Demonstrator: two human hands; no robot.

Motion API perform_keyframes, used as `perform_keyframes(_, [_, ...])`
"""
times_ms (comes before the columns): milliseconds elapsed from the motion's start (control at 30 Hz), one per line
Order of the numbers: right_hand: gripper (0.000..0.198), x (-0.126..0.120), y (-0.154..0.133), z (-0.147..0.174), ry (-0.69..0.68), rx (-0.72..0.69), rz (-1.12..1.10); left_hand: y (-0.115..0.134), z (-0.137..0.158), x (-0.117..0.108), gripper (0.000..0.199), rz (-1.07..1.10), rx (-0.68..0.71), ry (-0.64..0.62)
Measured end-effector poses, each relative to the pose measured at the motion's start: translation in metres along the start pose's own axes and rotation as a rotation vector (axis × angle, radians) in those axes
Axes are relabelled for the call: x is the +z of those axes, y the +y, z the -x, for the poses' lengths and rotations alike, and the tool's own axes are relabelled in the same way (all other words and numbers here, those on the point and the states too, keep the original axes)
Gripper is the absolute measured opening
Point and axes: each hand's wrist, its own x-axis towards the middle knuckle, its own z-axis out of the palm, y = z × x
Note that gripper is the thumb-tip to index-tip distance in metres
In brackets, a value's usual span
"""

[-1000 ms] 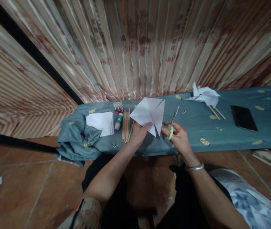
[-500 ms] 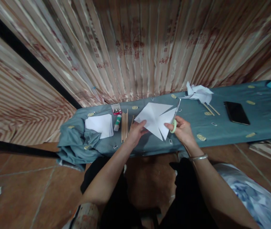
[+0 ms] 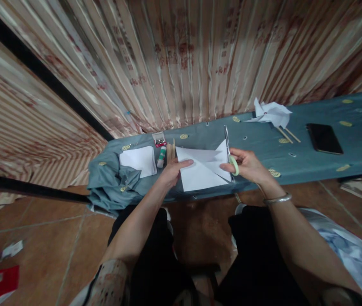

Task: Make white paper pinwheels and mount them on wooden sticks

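A square sheet of white paper (image 3: 200, 176) with slits cut inward from its corners is held just over the cloth-covered bench. My left hand (image 3: 172, 172) pinches its left edge, thumb on top. In my right hand (image 3: 244, 165) are scissors (image 3: 234, 165) with pale green handles, their blades pointing away from me along the paper's right edge. My right thumb also presses on the sheet there. Wooden sticks (image 3: 171, 153) lie beside my left hand, which partly covers them. Beyond my right hand rests a finished-looking white paper pinwheel (image 3: 272, 114) on sticks.
To the left are a stack of white paper (image 3: 138, 160), a glue stick (image 3: 161, 157) and a small box of metal pins (image 3: 159, 140). A black phone (image 3: 324, 138) lies on the right. A curtain (image 3: 181, 63) hangs behind the bench; a plastic bag (image 3: 346, 250) stands on the floor.
The paper has been turned, so a straight edge now faces me instead of a corner. Both hands still hold on, and the scissors moved with the right hand. The view has shifted slightly.
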Motion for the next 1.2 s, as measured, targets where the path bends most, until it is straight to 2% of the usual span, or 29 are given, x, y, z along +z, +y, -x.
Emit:
perform_keyframes(200, [0.035,0.001,0.004,-0.006,-0.004,0.023,-0.036,-0.001,-0.005,-0.001,0.039,-0.06,0.035,0.047])
perform_keyframes(300, [0.04,0.003,0.005,-0.009,0.045,0.021,-0.067,-0.003,-0.007,0.0,0.039,-0.054,0.066,0.113])
perform_keyframes(433, [0.042,0.005,0.009,-0.013,0.2,-0.037,-0.097,0.002,-0.01,0.002,0.041,0.099,0.211,0.259])
perform_keyframes(500, [0.042,0.008,0.011,-0.014,0.218,-0.049,-0.125,0.009,-0.011,0.002,0.042,0.173,0.285,0.298])
perform_keyframes(733, [0.05,0.052,0.021,-0.006,-0.042,0.074,-0.157,0.038,-0.009,-0.007,0.031,0.314,0.416,0.382])
perform_keyframes(867, [0.048,0.082,0.024,0.007,-0.223,0.103,-0.152,0.045,-0.008,-0.009,0.024,0.355,0.431,0.413])
perform_keyframes(967, [0.049,0.097,0.023,0.015,-0.304,0.117,-0.158,0.046,-0.009,-0.009,0.024,0.368,0.447,0.423])
perform_keyframes(1067, [0.05,0.105,0.021,0.017,-0.358,0.098,-0.192,0.044,-0.01,-0.008,0.027,0.387,0.46,0.409])
perform_keyframes(1200, [0.05,0.107,0.019,0.014,-0.351,0.087,-0.2,0.039,-0.013,-0.004,0.027,0.393,0.449,0.408])
